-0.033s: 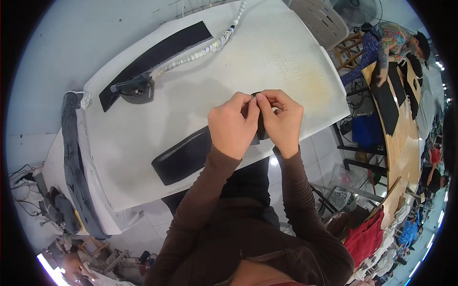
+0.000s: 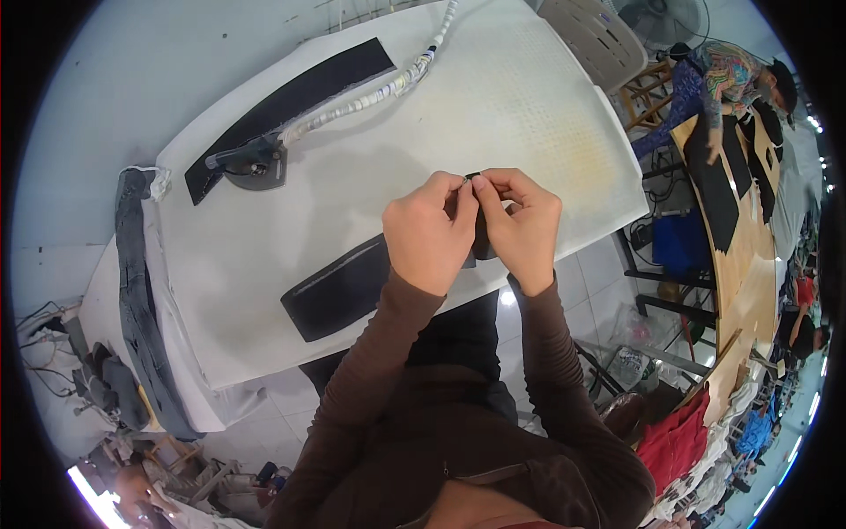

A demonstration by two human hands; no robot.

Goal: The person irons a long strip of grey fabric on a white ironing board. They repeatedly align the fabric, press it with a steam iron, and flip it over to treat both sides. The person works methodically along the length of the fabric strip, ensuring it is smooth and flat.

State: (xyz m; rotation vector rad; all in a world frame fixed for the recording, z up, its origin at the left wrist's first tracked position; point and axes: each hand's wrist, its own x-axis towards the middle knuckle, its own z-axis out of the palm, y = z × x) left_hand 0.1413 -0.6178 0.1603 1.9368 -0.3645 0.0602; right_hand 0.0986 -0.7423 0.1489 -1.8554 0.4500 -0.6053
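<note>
Over the near part of the white padded table, my left hand and my right hand meet, thumbs and fingertips pinched together. Between them they grip the edge of a dark fabric piece; part of it hangs below the fingers. Most of that piece is hidden behind my hands. Another stretch of dark fabric, like a curved band, lies on the table beside my left wrist; whether it joins the held part I cannot tell.
An iron with a wrapped hose rests on a long dark fabric strip at the far left. Grey cloth hangs along the left edge. At right, a co-worker handles dark pieces on a wooden table; a chair stands behind.
My hands stay pinched in the same place. At the right, the co-worker's hand has shifted slightly.
</note>
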